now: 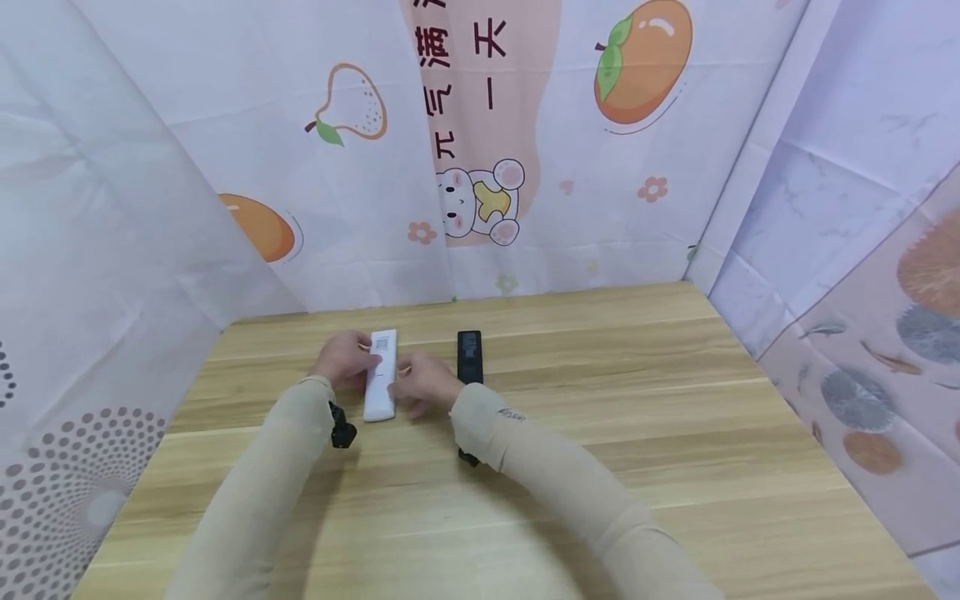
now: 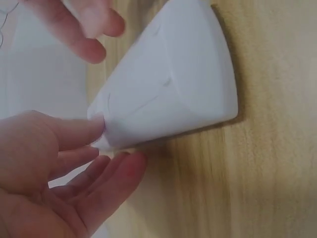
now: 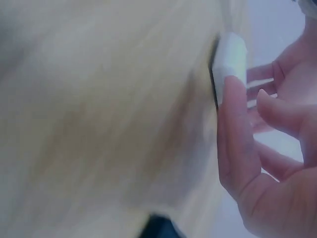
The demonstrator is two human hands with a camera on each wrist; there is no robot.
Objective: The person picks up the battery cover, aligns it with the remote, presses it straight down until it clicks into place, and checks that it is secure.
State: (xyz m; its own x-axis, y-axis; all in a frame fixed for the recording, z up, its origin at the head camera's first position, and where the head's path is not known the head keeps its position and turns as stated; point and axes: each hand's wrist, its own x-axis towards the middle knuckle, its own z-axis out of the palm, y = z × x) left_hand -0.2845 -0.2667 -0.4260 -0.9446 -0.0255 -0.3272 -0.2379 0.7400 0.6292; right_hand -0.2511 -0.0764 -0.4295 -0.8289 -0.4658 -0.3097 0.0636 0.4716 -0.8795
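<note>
A long white remote control (image 1: 381, 383) lies on the table with a printed square code near its far end. Its closer end (image 2: 200, 59) looms large in the left wrist view, with thin cover seams on the upward side. My left hand (image 1: 348, 357) pinches its left edge, thumb on top and fingers along the side. At the right edge is my right hand (image 1: 427, 379), its fingers loosely bent and fingertips close to the remote. To the right, a black remote control (image 1: 470, 357) lies lengthwise, partly hidden behind the right wrist.
Both remotes rest on a wood-grain table (image 1: 600, 400). A printed curtain (image 1: 510, 275) hangs along the table's far edge, and more patterned sheets stand at the left and right. Dark wrist straps (image 1: 341, 425) show under the sleeves.
</note>
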